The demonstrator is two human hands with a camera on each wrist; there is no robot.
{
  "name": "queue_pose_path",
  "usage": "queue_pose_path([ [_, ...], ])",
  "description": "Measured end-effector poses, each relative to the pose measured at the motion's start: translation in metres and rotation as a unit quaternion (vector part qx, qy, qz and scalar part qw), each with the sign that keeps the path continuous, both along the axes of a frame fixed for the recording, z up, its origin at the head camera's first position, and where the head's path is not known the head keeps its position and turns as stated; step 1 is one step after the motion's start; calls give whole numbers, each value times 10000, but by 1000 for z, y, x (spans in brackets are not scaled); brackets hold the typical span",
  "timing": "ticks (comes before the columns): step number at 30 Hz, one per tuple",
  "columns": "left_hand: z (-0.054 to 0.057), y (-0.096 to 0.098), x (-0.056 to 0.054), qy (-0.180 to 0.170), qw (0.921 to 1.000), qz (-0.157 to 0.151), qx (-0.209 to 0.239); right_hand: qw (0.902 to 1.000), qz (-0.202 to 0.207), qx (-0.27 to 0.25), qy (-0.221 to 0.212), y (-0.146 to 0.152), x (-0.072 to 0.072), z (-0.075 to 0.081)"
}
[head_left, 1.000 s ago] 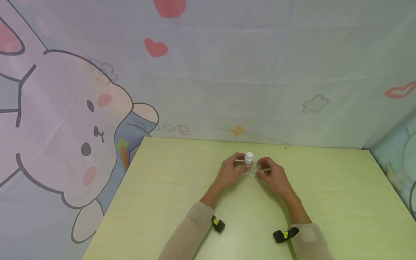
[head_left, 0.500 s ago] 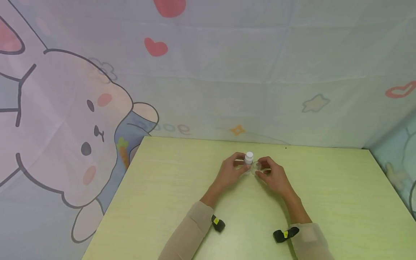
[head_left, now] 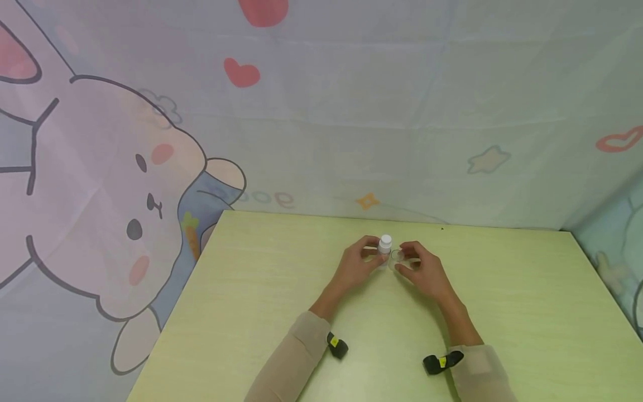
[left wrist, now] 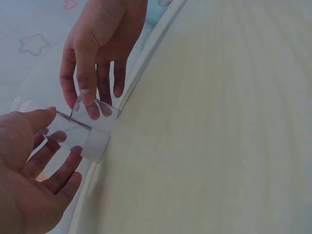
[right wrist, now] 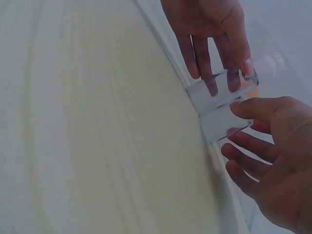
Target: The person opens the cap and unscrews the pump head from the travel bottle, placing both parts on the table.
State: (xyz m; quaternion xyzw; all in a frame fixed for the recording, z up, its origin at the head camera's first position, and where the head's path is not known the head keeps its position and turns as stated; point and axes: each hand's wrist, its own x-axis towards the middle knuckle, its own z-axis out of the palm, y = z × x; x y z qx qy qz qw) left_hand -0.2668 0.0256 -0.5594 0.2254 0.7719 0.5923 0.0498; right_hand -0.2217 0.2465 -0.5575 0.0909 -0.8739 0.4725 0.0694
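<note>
A clear bottle with a white cap (head_left: 385, 241) stands upright near the back of the table. My left hand (head_left: 355, 265) holds it from the left, thumb in front and fingers behind. Right beside the bottle (left wrist: 96, 144) is a small clear cup (head_left: 397, 255), their sides close together. Around the cup's right side curve the thumb and fingers of my right hand (head_left: 424, 271). In the right wrist view the right thumb overlaps the near wall of the cup (right wrist: 217, 126), while its fingertips show at the far side. Both vessels look see-through, with a whitish band low down.
The pale yellow-green table (head_left: 281, 251) extends to both sides of the hands. Behind it hangs a printed cloth backdrop (head_left: 351, 139) with a rabbit and hearts. Black wrist cameras (head_left: 337, 346) sit at both sleeve ends.
My right hand has shifted very slightly right, its fingertips a little farther apart around the cup. The left hand and the bottle stay where they were.
</note>
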Motion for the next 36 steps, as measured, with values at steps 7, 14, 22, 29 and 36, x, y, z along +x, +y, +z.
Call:
queue_pose_path([
  [7, -1, 0, 1, -64, 10000, 57, -17, 10000, -14, 10, 67, -1, 1, 8],
  [14, -1, -1, 1, -46, 10000, 62, -5, 9996, -10, 23, 285, -3, 4, 14],
  [22, -1, -1, 1, -41, 10000, -20, -14, 9987, -29, -76, 509, -5, 5, 21],
  [29, -2, 0, 0, -50, 10000, -56, 46, 9982, -45, -215, 557, -11, 7, 27],
  [36, -1, 0, 0, -78, 9999, -26, 83, 9973, -6, -263, 685, -17, 8, 30],
])
